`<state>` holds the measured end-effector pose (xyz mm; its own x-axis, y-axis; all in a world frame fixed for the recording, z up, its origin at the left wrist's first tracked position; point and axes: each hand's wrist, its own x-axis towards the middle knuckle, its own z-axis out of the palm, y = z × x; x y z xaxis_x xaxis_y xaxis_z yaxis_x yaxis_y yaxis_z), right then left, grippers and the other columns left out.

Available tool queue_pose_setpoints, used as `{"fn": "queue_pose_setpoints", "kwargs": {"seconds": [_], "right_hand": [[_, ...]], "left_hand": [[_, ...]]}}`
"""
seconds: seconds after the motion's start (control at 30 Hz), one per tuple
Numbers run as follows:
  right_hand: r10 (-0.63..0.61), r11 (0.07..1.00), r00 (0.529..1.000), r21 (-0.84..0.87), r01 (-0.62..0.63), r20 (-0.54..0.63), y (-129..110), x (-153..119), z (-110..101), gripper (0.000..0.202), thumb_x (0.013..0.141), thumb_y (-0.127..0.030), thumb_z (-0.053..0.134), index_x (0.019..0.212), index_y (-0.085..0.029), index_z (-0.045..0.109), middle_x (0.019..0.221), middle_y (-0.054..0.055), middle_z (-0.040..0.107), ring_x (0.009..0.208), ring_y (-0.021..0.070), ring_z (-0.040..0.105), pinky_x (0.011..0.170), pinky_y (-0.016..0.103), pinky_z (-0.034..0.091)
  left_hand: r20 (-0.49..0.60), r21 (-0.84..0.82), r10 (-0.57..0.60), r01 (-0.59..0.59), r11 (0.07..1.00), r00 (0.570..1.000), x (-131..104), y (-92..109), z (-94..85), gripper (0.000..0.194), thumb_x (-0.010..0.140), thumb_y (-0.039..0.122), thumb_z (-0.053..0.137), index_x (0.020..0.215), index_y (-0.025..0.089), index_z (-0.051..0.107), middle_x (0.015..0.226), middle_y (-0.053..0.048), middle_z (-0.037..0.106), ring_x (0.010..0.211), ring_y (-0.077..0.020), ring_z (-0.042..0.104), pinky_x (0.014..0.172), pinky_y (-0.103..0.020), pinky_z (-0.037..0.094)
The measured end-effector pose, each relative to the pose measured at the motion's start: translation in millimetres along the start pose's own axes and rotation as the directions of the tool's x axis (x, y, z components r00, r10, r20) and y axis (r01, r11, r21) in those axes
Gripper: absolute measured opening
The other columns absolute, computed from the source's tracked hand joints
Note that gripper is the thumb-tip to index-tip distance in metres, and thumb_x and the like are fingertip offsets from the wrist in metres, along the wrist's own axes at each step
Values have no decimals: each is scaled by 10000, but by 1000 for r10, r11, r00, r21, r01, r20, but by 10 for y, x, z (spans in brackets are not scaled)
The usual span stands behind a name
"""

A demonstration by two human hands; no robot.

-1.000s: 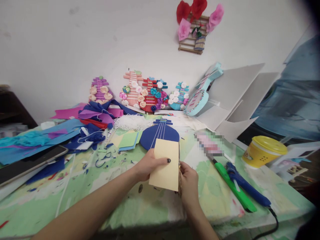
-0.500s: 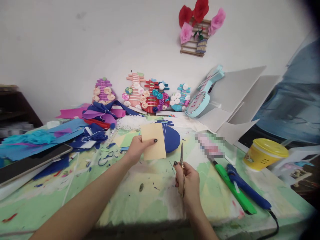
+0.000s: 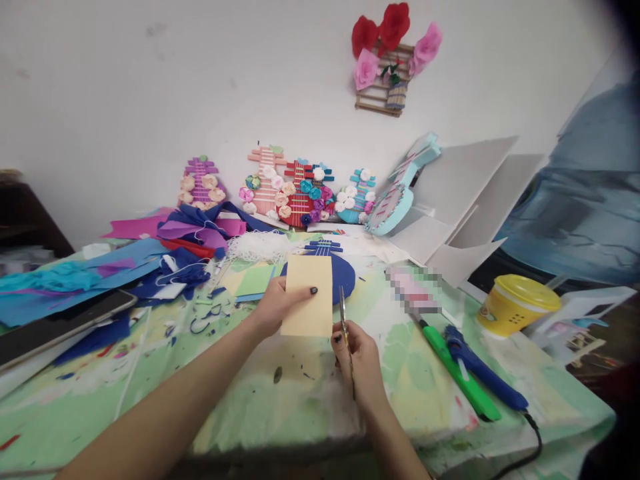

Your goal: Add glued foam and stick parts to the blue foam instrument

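Observation:
My left hand (image 3: 280, 305) pinches a pale yellow rectangular sheet (image 3: 306, 320) by its left side, thumb on top and fingers hidden behind. In my right hand (image 3: 361, 353) is a pair of scissors (image 3: 343, 308), blades pointing up and away, close beside the sheet's right edge. Whether the blades touch the sheet I cannot tell. Behind the sheet, partly covered by it, lies a dark blue lute-shaped piece (image 3: 344, 275) with white strings and crossbars at its top.
A green utility knife (image 3: 463, 377) and a blue glue gun (image 3: 487, 370) lie at right, near a yellow tub (image 3: 520, 303). Left are a phone (image 3: 65, 323), coloured sheets (image 3: 135, 260) and blue scraps. Decorated lute-shaped crafts (image 3: 300, 200) lean on the wall.
The scissors in my right hand have moved left, close to the sheet's right edge. The sheet has turned a little more upright and covers more of the blue piece. The view has shifted slightly.

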<state>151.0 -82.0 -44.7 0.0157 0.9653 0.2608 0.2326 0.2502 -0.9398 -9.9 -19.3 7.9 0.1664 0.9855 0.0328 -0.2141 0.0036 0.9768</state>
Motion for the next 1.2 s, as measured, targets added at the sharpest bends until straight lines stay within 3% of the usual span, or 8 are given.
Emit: {"fn": "queue_pose_setpoints", "kwargs": {"seconds": [0.3,0.57,1.2], "right_hand": [[-20,997,1000,75,20,9,-20,-7,20,332,832,-476,453,687,-178,470,552,-50,407,470,78,365,431,192,286],[-40,999,999,5,40,4,27,-19,28,345,833,-494,458,689,-181,471,539,-51,413,468,80,377,430,196,269],[89,995,994,50,-86,-61,-15,-4,27,287,759,-434,545,621,-186,501,466,-55,431,409,75,370,375,183,280]], "left_hand": [[56,61,-59,56,997,997,-95,-29,150,279,602,275,753,783,81,668,801,-126,719,590,-202,648,526,-291,523],[37,20,-63,62,998,997,-107,-44,178,288,592,267,752,789,76,664,814,-125,718,587,-193,646,527,-282,524],[-18,-3,-73,73,997,997,-159,-101,279,229,596,232,731,756,93,643,657,-60,684,546,-176,622,468,-250,499]]}}
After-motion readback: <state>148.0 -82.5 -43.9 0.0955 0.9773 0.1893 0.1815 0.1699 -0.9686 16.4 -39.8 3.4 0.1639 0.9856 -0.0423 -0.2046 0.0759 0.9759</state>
